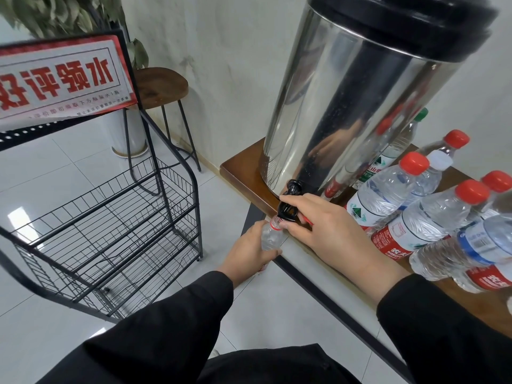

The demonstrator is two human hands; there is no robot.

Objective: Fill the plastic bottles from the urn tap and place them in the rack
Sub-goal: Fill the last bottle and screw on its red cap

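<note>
Presently, findings as follows.

Bottle position: the uncapped bottle [272, 235] sits directly beneath the tap [289, 207], its mouth just under the spout, off the front edge of the desk [241, 167] and over the floor.
Bottle axis: roughly upright, neck tilted slightly toward the tap.
Left grip: the left hand [249, 249] wraps the bottle body from below and behind, fingers curled round it.
Right grip: the right hand [327, 225] rests on the tap, fingers curled about the lever; a red cap [306, 219] appears tucked under the fingers, not certain.
Fill level: cannot tell; the visible shoulder looks clear and largely empty.
Rack bearing: the wire rack [110, 217] stands to the left of the bottle, on the left hand's side, shelves bare; the left hand is judged the nearer for placing.
Urn: the steel urn [346, 106] stands on the desk corner, tap overhanging the edge.
Remaining stock: capped bottles [432, 217] lie and stand crowded to the right of the urn.
Room: pale floor tiles, a stool [163, 87] by the wall, a sign [61, 79] atop the rack.
Risk: spill onto the floor if the mouth drifts from the spout.
</note>
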